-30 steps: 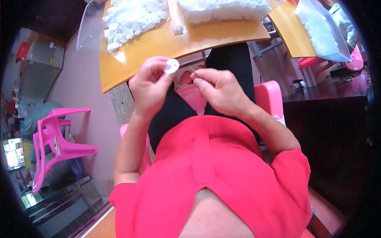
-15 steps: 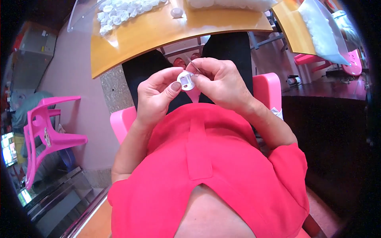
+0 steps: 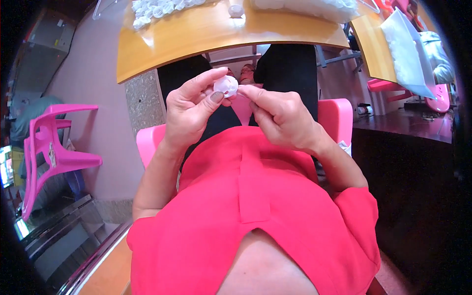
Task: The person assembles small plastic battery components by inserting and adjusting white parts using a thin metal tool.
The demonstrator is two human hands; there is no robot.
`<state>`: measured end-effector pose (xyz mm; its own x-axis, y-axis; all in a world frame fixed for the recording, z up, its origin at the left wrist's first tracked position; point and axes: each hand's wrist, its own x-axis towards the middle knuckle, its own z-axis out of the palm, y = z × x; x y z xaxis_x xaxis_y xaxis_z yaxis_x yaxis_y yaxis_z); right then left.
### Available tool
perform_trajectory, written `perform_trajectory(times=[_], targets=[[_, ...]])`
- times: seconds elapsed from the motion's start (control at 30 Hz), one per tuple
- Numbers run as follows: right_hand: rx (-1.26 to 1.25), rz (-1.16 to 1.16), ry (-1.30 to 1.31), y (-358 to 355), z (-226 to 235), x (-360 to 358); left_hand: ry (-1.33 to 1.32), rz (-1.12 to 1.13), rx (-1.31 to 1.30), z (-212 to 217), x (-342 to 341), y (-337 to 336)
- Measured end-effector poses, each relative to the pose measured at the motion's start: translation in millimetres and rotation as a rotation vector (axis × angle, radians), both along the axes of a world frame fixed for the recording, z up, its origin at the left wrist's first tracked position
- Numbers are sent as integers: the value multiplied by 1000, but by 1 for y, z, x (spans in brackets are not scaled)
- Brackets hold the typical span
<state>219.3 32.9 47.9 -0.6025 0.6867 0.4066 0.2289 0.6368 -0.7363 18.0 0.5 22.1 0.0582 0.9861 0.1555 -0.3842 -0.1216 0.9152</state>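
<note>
Over my lap, my left hand (image 3: 191,101) pinches a small round white plastic part (image 3: 225,85) between thumb and fingers. A translucent, rounded side of it with small cut-outs faces up. My right hand (image 3: 282,115) is closed beside the part, its forefinger tip at the part's right edge. Anything inside the right fingers is hidden. Above my hands is a wooden table (image 3: 206,42), with a single round whitish piece (image 3: 236,10) on it.
Many small white plastic pieces (image 3: 157,10) lie at the table's left, beside a clear tray wall (image 3: 105,9). More white pieces fill a container (image 3: 309,6) and a bin (image 3: 408,49) on the right. A pink chair (image 3: 46,147) stands left.
The white part has turned over, so its face with the rectangular opening no longer shows. The thin pointed metal tool seen in my right hand earlier is out of sight, and that hand sits lower.
</note>
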Motion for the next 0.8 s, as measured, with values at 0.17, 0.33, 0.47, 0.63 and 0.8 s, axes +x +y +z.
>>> perform_trajectory(times=[0.17,0.33,0.47,0.63,0.8], targets=[[109,23,-84,-1,-5,-5,-53,-28,-1,2,-1,-1],[103,24,-127,0,-2,-4,-47,-30,-14,1,-1,-1],[125,2,-135,0,-3,-6,-45,-23,-40,0,0,-2],[127,1,-137,1,-4,-6,-60,-35,-56,1,2,-3],[115,-1,-149,0,-2,-4,-103,-54,-73,1,2,-3]])
